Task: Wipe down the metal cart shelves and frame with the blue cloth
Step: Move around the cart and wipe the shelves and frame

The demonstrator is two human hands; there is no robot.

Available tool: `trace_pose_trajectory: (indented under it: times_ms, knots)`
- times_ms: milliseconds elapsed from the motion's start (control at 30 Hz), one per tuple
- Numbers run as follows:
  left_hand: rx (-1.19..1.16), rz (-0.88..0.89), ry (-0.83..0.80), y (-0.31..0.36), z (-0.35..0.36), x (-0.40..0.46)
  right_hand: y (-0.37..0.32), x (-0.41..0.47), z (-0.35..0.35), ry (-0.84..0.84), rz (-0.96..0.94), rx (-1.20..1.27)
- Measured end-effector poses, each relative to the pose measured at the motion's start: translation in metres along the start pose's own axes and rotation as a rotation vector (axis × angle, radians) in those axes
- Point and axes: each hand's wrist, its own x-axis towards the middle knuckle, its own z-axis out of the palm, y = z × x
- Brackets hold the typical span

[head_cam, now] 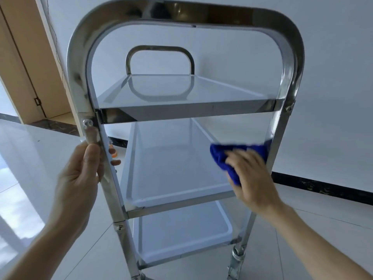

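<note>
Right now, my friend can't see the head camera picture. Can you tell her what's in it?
A person's right hand presses a blue cloth against the right post of a shiny metal cart, just above its middle shelf. The left hand grips the left post, and the cart's three shelves look bare.

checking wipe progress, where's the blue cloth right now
In the head view the blue cloth is right of centre, bunched under the right hand, against the cart's right upright just above the middle shelf.
</note>
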Motion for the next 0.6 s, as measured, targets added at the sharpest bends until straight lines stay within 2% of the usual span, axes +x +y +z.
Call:
trace_pose_trajectory:
  times_ms: [100,167,233,300,400,500,600]
  knots:
    - [-0.022,-0.001,-0.007,0.003,0.004,-0.002,-0.006,-0.048,0.029,-0.308,0.117,-0.002]
    - [-0.024,0.003,-0.011,0.005,0.006,-0.003,-0.015,-0.049,0.033,-0.374,0.255,0.031]
    - [-0.015,0.004,-0.015,0.004,0.005,-0.004,-0.018,-0.038,0.028,-0.406,0.312,0.084]
    - [-0.013,0.006,-0.018,0.003,0.003,-0.003,-0.009,-0.029,0.019,-0.534,0.299,0.141]
    - [-0.001,0.011,-0.02,0.003,0.001,-0.002,0.01,-0.023,0.009,-0.796,0.135,0.066]
    - [-0.004,-0.017,-0.048,-0.002,0.005,-0.003,0.01,-0.029,0.02,-0.735,0.065,-0.132]
    - [-0.011,-0.09,-0.042,-0.009,0.011,-0.003,-0.005,-0.04,0.045,-0.53,0.092,-0.197]
